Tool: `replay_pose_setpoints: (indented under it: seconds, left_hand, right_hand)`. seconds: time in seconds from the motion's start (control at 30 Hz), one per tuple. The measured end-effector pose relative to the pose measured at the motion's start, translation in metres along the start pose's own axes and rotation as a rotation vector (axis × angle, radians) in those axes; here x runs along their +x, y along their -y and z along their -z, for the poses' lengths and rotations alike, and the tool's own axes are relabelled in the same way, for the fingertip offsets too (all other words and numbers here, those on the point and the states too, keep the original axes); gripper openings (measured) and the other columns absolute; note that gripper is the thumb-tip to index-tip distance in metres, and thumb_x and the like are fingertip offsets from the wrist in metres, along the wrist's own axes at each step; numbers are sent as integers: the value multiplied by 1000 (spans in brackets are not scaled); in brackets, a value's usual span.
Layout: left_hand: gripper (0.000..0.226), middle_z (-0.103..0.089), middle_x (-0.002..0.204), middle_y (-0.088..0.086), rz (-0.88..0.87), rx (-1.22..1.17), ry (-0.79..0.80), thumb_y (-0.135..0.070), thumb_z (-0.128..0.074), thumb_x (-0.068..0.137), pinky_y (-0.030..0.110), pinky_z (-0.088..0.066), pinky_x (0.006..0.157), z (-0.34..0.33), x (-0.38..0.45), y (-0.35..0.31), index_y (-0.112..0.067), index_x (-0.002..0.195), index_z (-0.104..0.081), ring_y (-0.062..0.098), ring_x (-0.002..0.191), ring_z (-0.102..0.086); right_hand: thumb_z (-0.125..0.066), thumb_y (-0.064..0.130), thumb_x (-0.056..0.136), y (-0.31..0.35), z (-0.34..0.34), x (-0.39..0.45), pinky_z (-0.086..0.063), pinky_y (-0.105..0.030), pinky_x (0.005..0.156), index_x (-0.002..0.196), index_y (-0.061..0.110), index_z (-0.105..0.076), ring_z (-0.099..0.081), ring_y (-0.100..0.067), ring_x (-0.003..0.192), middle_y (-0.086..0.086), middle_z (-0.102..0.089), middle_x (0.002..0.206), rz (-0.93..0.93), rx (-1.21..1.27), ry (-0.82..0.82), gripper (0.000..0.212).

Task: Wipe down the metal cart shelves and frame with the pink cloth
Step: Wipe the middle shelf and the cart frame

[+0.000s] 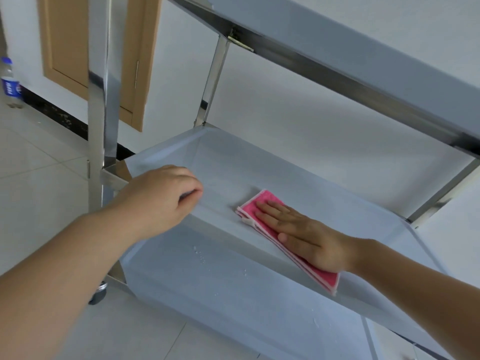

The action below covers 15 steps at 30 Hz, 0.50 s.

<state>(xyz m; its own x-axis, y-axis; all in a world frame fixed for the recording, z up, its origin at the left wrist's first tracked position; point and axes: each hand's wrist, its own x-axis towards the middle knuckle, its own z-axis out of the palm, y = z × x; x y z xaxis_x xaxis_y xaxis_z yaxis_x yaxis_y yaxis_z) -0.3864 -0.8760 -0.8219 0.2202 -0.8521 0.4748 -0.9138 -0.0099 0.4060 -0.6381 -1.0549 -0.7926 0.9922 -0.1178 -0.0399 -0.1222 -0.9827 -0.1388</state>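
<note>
Right now my right hand [306, 237] lies flat, fingers straight and together, pressing the folded pink cloth [288, 240] onto the middle shelf [259, 165] of the metal cart [104, 100]. My left hand [161, 198] curls its fingers over that shelf's near rim. Below, the bottom shelf [220, 294] carries a few water droplets [198, 253]. A bottle [9, 84] stands on the floor [39, 178] by the wall.

The pink cloth [265, 203], folded into a long strip with pale edging, lies flat on the middle shelf [233, 157] of the metal cart, pressed under the flat right hand [306, 237]. The cart has shiny steel uprights [100, 100] and grey tray-like shelves; water droplets [198, 253] dot the lower shelf [233, 302].
</note>
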Motion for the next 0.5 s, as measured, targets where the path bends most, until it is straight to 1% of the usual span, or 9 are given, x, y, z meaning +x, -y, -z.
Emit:
replay_pose_setpoints:
  seconds: [0.1,0.23,0.33,0.4,0.47,0.5]
  left_hand:
    - [22,-63,93,-11,26,-4,-21,-29,-47,90,38,-49,78,3,-3,8,-20,92,-67,11,92,-54]
    - [24,-65,95,-10,2,-3,-25,-29,-48,90,36,-49,78,2,-2,9,-18,91,-70,10,92,-56]
    - [27,-67,101,-12,-11,-10,-32,-32,-47,90,33,-49,81,3,-4,14,-20,92,-72,6,95,-56]
    - [29,-66,104,-15,-17,-14,-23,-34,-45,90,31,-48,82,4,-6,16,-22,93,-72,4,97,-55]
    - [29,-65,107,-16,-23,-13,-13,-35,-44,91,29,-47,83,4,-6,16,-24,96,-71,3,100,-55]
    - [29,-64,109,-17,-26,-13,-11,-35,-45,91,29,-46,85,5,-6,17,-25,98,-71,3,102,-54]
  right_hand:
    - [-31,23,102,6,-7,12,-9,-33,119,146,31,-16,-3,-1,143,13,-12,156,71,-37,-57,47]
    - [-31,24,102,7,-12,31,-10,-29,119,146,31,-14,-7,-5,144,12,-11,156,197,-72,-53,48]
    - [-28,27,102,0,-11,48,-11,-31,119,146,31,-17,-7,-3,144,12,-13,156,170,-11,-41,45]
    - [-28,29,102,-8,-7,61,-9,-35,120,146,28,-18,-7,-6,145,8,-13,157,138,28,-18,46]
    - [-26,34,100,-22,0,76,-6,-39,119,146,28,-14,-4,-10,145,4,-12,158,105,54,12,47]
    - [-23,39,99,-30,3,83,-4,-38,119,144,32,-11,-3,-9,145,6,-10,158,52,60,27,47]
